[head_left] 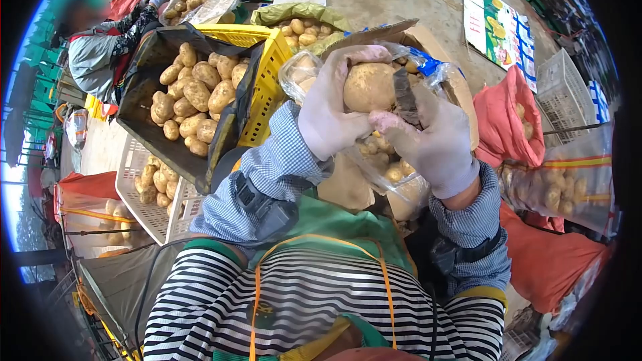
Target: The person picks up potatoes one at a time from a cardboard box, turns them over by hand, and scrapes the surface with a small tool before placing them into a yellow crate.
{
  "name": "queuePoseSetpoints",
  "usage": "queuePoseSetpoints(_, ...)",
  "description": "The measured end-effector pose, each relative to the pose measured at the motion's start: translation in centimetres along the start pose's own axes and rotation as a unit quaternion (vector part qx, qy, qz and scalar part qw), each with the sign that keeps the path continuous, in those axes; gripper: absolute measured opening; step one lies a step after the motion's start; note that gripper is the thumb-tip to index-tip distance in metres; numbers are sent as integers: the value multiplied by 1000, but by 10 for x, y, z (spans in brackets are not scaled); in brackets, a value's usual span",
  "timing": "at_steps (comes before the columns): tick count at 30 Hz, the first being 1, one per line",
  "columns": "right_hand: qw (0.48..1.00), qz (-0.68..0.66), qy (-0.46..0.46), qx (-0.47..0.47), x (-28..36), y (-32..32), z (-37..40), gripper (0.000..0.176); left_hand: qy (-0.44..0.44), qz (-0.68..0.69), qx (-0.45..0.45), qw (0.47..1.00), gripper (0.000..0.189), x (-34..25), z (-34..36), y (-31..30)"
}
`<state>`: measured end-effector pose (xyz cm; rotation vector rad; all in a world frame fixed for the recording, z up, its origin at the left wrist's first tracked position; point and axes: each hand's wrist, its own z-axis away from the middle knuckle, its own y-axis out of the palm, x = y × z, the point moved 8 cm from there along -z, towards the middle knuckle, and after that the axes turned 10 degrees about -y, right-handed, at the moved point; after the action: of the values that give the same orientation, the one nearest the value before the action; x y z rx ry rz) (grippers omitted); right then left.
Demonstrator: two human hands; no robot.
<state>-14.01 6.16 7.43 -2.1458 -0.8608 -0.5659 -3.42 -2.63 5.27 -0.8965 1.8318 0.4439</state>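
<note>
My left hand, in a pale glove, is closed around a large potato above a cardboard box. My right hand, gloved too, holds a dark, flat, worn-looking strip against the potato's right side; I cannot make out what the strip is. The two thumbs meet just below the potato. Under my hands the cardboard box, lined with clear plastic, holds more potatoes.
At left, a yellow crate with a dark liner holds loose potatoes. A white crate of potatoes stands below it. Red sacks are on the right. A green sack lies ahead. Another person works at upper left.
</note>
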Motion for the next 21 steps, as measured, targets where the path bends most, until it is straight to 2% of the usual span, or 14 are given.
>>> queuePoseSetpoints(1, 1000, -1, -1, -1, 2, -2, -2, 47, 1, -2, 0, 1000, 65, -2, 0, 0)
queuePoseSetpoints(3, 999, -5, 47, 13, -2, -5, -3, 51, -88, 122, 14, 989, 68, 8, 0, -1)
queuePoseSetpoints(4, 999, -7, 47, 13, -6, -6, -1, 51, -88, 121, 14, 989, 68, 7, -1, -4)
queuePoseSetpoints(6, 988, 144, -46, 35, -2, -6, 0, 52, -80, 47, 51, 994, 68, 4, 0, -2)
queuePoseSetpoints(10, 990, 132, -31, 34, 5, -4, -3, 50, -96, 89, 18, 991, 69, 9, 1, -2)
queuePoseSetpoints(13, 991, 124, -36, 18, 7, -3, 0, 48, -75, 101, 9, 992, 68, 11, 1, -4)
queuePoseSetpoints(15, 983, 167, -67, 42, 13, 2, 4, 45, -27, 38, 20, 999, 68, 4, 1, -3)
queuePoseSetpoints(16, 983, 167, -67, 41, 15, 3, 3, 45, -27, 38, 21, 999, 68, 4, 1, -3)
queuePoseSetpoints(18, 1000, 5, 29, -5, 5, -2, 1, 44, -83, 85, 33, 992, 68, 9, 0, -2)
queuePoseSetpoints(21, 999, 21, 38, -3, 0, -5, -2, 45, -117, 154, 14, 981, 69, 7, 1, -1)
